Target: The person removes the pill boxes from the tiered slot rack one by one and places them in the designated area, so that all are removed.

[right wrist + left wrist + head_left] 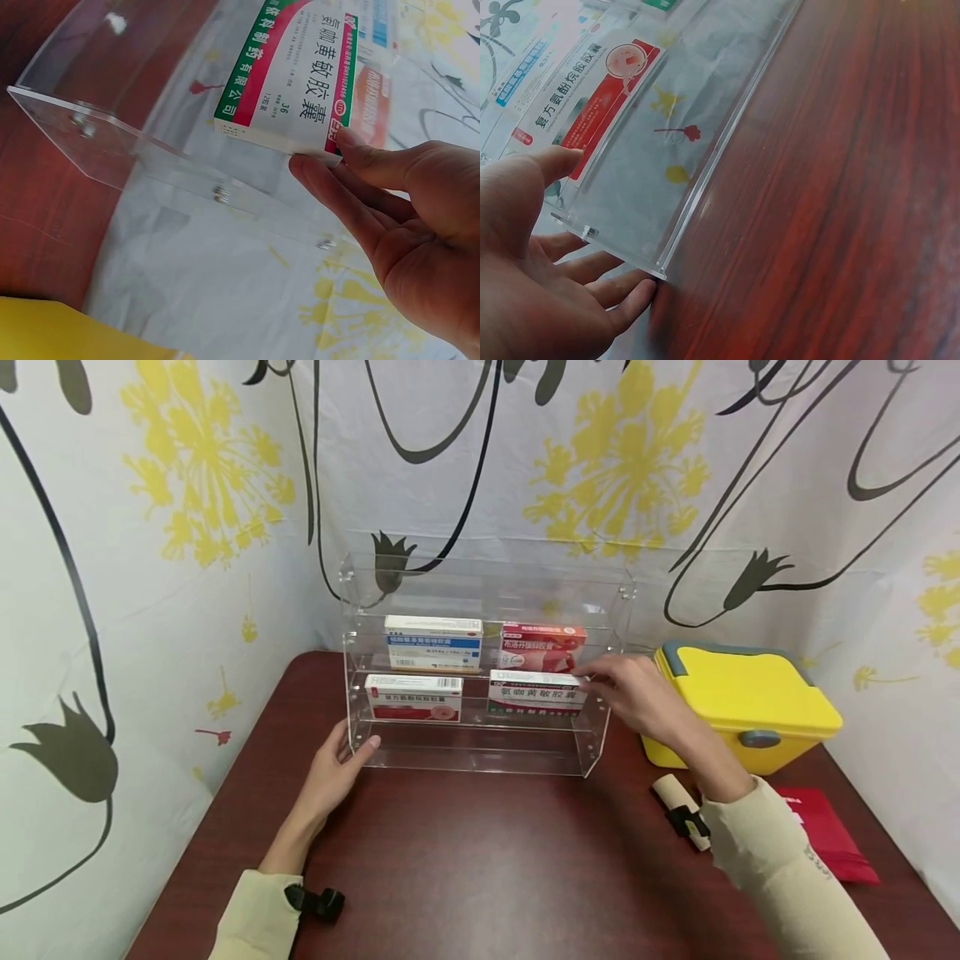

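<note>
White-green carton (534, 697), head view: right end of the clear rack's (472, 761) lower row; probably light, stiff, crushable card.
Left hand (536, 292), left wrist: holds the rack's side edge, firmness hard to judge.
Right hand (412, 229), right wrist: pinches the carton's upper corner; short ends suit best.

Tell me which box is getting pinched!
The lower right box on the clear rack, green along its bottom; the right hand pinches only that one.

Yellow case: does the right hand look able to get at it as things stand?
Probably yes: the yellow case stands beside the right hand with nothing visible on top, though that hand would first have to release the lower-right medicine box.
</note>
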Available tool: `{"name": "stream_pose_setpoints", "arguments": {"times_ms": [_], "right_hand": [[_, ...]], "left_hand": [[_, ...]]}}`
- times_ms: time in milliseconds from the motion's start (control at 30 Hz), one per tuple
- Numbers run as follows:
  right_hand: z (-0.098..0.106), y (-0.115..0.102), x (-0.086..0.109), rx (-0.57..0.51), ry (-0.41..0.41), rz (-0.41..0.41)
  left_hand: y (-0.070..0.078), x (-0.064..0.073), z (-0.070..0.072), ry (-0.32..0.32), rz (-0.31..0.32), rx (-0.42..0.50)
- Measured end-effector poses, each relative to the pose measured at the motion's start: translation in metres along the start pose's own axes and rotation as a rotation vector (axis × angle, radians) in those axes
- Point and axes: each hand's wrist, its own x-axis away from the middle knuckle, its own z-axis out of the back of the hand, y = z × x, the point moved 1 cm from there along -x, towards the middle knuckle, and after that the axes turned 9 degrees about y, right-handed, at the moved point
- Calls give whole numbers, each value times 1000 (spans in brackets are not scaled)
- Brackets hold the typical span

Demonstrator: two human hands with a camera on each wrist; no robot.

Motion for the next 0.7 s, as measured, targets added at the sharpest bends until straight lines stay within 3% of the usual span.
{"name": "stream_pose_setpoints", "arguments": {"times_ms": [267, 700], "right_hand": [[25, -12, -7, 8, 30, 24], [42, -18, -3, 27, 62, 55]], "left_hand": [[4, 2, 1, -17, 7, 43], [4, 6, 3, -8, 6, -15]]}}
